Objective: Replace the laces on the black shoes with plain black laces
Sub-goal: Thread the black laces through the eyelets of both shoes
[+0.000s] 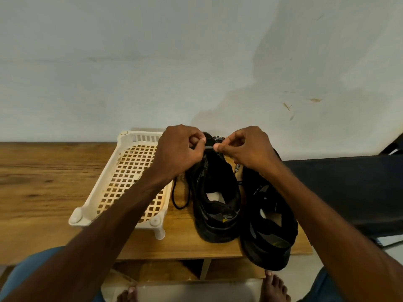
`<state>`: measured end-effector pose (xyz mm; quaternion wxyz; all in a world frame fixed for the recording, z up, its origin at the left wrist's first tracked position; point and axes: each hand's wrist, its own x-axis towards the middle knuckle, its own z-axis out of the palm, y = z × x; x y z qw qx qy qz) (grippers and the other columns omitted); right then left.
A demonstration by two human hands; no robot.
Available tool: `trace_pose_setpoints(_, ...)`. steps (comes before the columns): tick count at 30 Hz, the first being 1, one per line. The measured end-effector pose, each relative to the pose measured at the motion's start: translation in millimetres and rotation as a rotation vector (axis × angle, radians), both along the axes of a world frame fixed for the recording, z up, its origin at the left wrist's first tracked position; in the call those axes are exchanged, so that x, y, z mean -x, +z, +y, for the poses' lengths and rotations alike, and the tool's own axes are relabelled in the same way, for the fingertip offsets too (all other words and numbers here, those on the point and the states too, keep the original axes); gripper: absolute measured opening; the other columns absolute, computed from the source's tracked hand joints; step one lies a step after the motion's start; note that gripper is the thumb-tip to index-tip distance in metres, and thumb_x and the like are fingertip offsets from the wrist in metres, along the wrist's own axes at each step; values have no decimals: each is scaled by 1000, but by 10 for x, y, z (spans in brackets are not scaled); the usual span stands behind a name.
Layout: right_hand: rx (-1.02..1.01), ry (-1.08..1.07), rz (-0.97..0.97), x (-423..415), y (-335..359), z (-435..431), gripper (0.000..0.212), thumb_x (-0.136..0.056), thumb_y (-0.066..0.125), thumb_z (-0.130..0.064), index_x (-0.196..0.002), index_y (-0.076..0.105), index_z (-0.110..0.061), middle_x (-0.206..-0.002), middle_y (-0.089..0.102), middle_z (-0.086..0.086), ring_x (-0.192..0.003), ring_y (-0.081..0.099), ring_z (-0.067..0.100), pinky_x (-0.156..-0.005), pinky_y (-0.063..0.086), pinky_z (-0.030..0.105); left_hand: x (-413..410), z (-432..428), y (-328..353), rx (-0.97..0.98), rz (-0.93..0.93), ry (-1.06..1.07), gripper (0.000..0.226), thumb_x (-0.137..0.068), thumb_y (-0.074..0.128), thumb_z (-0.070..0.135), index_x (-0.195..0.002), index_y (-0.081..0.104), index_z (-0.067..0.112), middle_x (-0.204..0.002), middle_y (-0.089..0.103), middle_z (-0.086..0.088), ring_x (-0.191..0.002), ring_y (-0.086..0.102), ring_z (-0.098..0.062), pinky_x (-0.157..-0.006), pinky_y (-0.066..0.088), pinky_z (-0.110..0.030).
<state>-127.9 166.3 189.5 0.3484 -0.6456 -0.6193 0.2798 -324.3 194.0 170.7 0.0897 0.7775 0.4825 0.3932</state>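
Observation:
Two black shoes stand side by side on the wooden table (43,182), heels toward me. Over the toe end of the left shoe (216,192), my left hand (181,151) and my right hand (246,149) each pinch an end of a short stretch of plain black lace (209,147) held taut between them. More of that black lace (178,199) hangs down in a loop on the table left of the shoe. A black-and-white patterned lace (237,167) shows near the toe and between the shoes. The right shoe (268,225) overhangs the table's front edge.
A cream plastic lattice tray (122,182) on short legs stands left of the shoes, under my left forearm. A dark chair seat (349,188) lies to the right. The wall rises right behind the table. My bare feet are below the front edge.

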Motion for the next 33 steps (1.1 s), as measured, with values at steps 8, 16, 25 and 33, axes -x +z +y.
trace_pose_setpoints(8, -42, -23, -327, 196, -158, -78, 20, -84, 80, -22, -103, 81, -17, -100, 78, 2, -87, 72, 14, -81, 60, 31, -70, -101, -47, 155, -116, 74, 8, -82, 72, 29, -80, 79, 25, -84, 75, 14, -86, 69, -4, -89, 57, -35)
trace_pose_setpoints(16, -84, -79, -351, 173, -176, -58, 18, -82, 79, -27, -99, 83, -23, -95, 79, -4, -83, 72, 11, -70, 50, 17, -249, -143, -164, 263, -9, 180, 9, -80, 77, 31, -85, 82, 26, -131, 65, 9, -130, 47, -17, -104, 35, -31)
trace_pose_setpoints(25, -90, -100, -332, 142, -200, -61, 18, -81, 78, -31, -97, 84, -25, -94, 79, -6, -83, 71, 10, -62, 42, 13, -308, -99, -152, 313, 73, 136, 5, -78, 79, 28, -82, 82, 27, -133, 56, 18, -128, 32, -13, -93, 25, -29)
trace_pose_setpoints(33, -99, -72, -356, 157, -184, -80, 18, -82, 75, -25, -97, 84, -24, -96, 79, -6, -86, 72, 9, -68, 47, 16, -381, -73, -197, 322, 97, 131, 5, -74, 79, 19, -77, 81, 22, -132, 55, 16, -126, 32, -14, -93, 20, -26)
